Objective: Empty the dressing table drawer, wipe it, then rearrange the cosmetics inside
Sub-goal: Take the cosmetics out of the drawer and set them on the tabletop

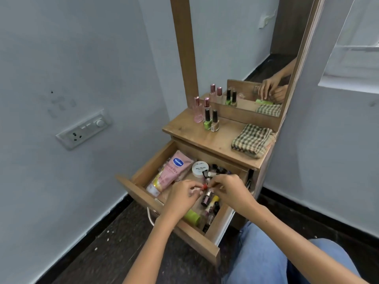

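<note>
We are early in the emptying. The drawer (pixel 143 171) stands pulled out and is mostly full: a pink tube (pixel 171 171) lies along its left side, a white jar (pixel 200 168) sits toward the back, a green bottle (pixel 192 217) lies near the front, and a jumble of small bottles (pixel 209 203) fills the right side. On the tabletop (pixel 205 138) we see only four things set out, two pink perfume bottles (pixel 202 108) and two nail polishes (pixel 211 120), so we judge that most of the unloading is left. The checked cloth (pixel 253 140) lies folded at the table's right edge, untouched as far as we can tell; wiping and rearranging are not yet begun.

Both our hands are down in the drawer, close together over its middle. Our left hand (pixel 183 194) has its fingers curled and seems to pinch a small red-capped item (pixel 204 187) at the fingertips. Our right hand (pixel 229 188) reaches in from the other side, fingers bent and meeting the same item, with another small pale-capped bottle near its fingertips; whether it grips that one we cannot tell.
</note>
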The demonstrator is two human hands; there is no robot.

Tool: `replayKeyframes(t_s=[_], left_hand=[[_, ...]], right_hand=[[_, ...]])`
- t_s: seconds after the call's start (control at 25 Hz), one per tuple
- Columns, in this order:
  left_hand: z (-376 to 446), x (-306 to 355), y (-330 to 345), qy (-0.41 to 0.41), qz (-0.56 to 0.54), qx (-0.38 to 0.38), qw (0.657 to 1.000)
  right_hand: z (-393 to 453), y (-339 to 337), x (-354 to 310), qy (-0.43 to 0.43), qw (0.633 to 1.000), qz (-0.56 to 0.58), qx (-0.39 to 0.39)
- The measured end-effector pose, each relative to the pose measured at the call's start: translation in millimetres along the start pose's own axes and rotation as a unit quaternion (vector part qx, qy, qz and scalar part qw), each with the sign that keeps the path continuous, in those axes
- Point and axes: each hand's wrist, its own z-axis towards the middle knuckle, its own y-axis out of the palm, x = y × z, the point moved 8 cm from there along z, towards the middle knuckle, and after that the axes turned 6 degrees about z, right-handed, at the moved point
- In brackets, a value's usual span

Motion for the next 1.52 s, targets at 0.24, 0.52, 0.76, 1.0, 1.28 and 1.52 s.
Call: replayKeyframes(t_s=[0.24, 0.52, 0.76, 1.0, 1.28, 1.52], left_hand=[[6, -2, -8, -0.029, -0.035, 0.018, 0.999], [9, -5, 11, -0.038, -0.054, -0.008, 0.998], [14, -9, 13, -0.054, -0.101, 0.009, 0.993], [12, -8, 13, -0.058, -0.12, 0.007, 0.991], [9, -5, 16, -0.006, -0.172, 0.003, 0.985], [7, -1, 14, 0.023, -0.183, 0.018, 0.983]], right_hand=[[0, 6, 6, 0.022, 0.997, -0.002, -0.069], [5, 20, 4, 0.072, 0.97, -0.183, -0.139], [10, 24, 0, 0.087, 0.948, -0.245, -0.183], [10, 18, 3, 0.086, 0.971, -0.19, -0.113], [17, -9, 6, 0.09, 0.995, -0.025, 0.044], [21, -24, 10, 0.086, 0.986, 0.113, 0.091]])
